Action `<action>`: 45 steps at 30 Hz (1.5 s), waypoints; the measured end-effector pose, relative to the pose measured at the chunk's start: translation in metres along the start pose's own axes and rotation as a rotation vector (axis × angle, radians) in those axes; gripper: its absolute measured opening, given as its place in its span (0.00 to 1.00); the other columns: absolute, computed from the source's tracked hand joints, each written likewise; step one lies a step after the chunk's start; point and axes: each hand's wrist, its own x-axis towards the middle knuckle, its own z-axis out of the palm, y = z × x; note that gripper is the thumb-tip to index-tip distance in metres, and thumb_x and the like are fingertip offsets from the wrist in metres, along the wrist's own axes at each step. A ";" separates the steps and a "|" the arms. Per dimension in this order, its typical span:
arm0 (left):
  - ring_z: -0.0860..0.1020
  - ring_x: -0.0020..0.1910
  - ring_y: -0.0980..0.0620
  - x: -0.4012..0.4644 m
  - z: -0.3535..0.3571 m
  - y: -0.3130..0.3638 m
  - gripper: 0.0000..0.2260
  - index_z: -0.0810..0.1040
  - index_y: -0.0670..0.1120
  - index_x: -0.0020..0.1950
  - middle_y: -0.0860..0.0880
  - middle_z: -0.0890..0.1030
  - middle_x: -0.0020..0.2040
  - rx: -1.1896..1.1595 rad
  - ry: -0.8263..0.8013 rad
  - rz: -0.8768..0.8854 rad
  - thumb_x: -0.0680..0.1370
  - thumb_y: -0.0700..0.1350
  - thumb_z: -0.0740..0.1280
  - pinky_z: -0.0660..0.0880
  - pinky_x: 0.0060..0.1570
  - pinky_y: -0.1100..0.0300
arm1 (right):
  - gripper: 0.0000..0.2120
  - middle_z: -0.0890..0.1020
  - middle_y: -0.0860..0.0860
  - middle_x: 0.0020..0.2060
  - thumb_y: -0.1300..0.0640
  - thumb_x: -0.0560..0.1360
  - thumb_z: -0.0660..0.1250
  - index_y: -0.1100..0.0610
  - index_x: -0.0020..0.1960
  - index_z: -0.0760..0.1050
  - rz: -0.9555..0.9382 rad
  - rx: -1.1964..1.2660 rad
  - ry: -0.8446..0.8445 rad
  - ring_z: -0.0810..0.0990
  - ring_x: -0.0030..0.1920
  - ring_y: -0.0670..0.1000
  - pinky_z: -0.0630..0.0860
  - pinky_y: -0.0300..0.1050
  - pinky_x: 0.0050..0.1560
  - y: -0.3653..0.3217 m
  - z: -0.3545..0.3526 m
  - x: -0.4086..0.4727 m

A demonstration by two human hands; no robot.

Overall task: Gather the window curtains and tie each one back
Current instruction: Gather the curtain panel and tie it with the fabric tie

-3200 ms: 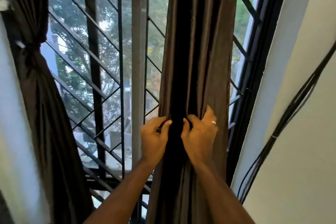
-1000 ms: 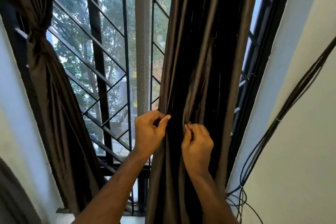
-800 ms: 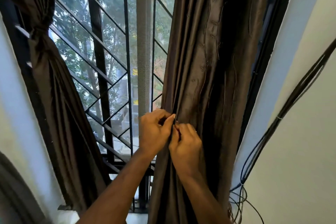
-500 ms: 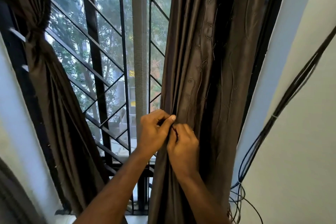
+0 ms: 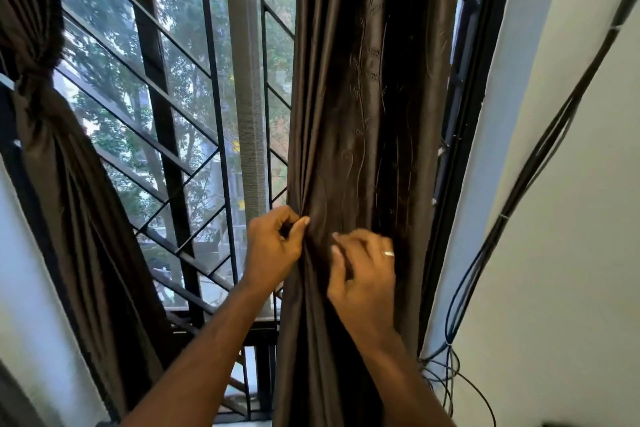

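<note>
Brown satin curtain: the dark brown embroidered satin curtain [image 5: 363, 114] hung right of centre in the head view, gathered into folds, its left edge against the black metal window grille [image 5: 207, 107].
Left hand: the left hand [image 5: 273, 250] pinched the curtain's left edge between thumb and curled fingers.
Right hand: the right hand [image 5: 363, 270], blurred, lay just beside it on the folds, fingers curled; whether they gripped cloth I could not tell.
Second curtain: a matching dark brown curtain [image 5: 52, 149] hung tied at far left.
Open room: bare grille lay between the curtains; black cables [image 5: 540, 149] ran down the white wall [image 5: 571, 253] at right.
</note>
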 end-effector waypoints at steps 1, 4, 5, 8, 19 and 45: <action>0.69 0.28 0.59 0.001 -0.001 -0.002 0.13 0.72 0.50 0.34 0.56 0.71 0.28 -0.008 0.004 -0.005 0.76 0.43 0.71 0.66 0.29 0.64 | 0.10 0.76 0.53 0.55 0.63 0.76 0.72 0.58 0.57 0.81 0.035 -0.039 0.076 0.75 0.54 0.54 0.74 0.45 0.55 0.001 -0.012 0.000; 0.69 0.28 0.58 0.003 0.002 -0.007 0.14 0.71 0.50 0.33 0.54 0.71 0.28 -0.022 0.002 -0.025 0.77 0.45 0.71 0.69 0.29 0.56 | 0.19 0.72 0.59 0.61 0.57 0.75 0.74 0.59 0.63 0.74 0.186 -0.126 0.223 0.70 0.61 0.56 0.66 0.38 0.65 0.016 -0.034 0.005; 0.70 0.28 0.56 0.002 0.004 -0.007 0.14 0.71 0.52 0.33 0.54 0.71 0.28 -0.018 0.000 -0.027 0.77 0.46 0.71 0.69 0.29 0.54 | 0.21 0.73 0.59 0.61 0.56 0.75 0.74 0.60 0.64 0.73 0.238 -0.128 0.252 0.71 0.62 0.57 0.67 0.43 0.66 0.025 -0.037 0.006; 0.70 0.28 0.56 -0.001 0.012 -0.002 0.17 0.68 0.57 0.33 0.55 0.71 0.28 -0.024 -0.017 -0.016 0.77 0.47 0.71 0.68 0.29 0.56 | 0.10 0.81 0.53 0.50 0.55 0.79 0.70 0.58 0.58 0.78 0.252 -0.061 0.193 0.79 0.50 0.55 0.76 0.57 0.52 0.047 -0.036 0.004; 0.69 0.27 0.56 -0.007 0.012 0.005 0.15 0.71 0.47 0.34 0.54 0.70 0.28 -0.084 -0.028 0.000 0.78 0.49 0.69 0.67 0.28 0.56 | 0.05 0.81 0.53 0.39 0.63 0.80 0.68 0.59 0.45 0.81 0.111 -0.089 0.035 0.77 0.40 0.54 0.77 0.54 0.43 0.036 0.001 -0.001; 0.75 0.29 0.52 -0.002 0.005 0.039 0.15 0.76 0.46 0.33 0.53 0.75 0.29 -0.090 -0.121 0.017 0.76 0.52 0.71 0.71 0.29 0.57 | 0.06 0.78 0.53 0.38 0.64 0.77 0.62 0.61 0.49 0.78 0.079 0.095 -0.066 0.75 0.38 0.55 0.76 0.57 0.38 -0.008 0.036 -0.001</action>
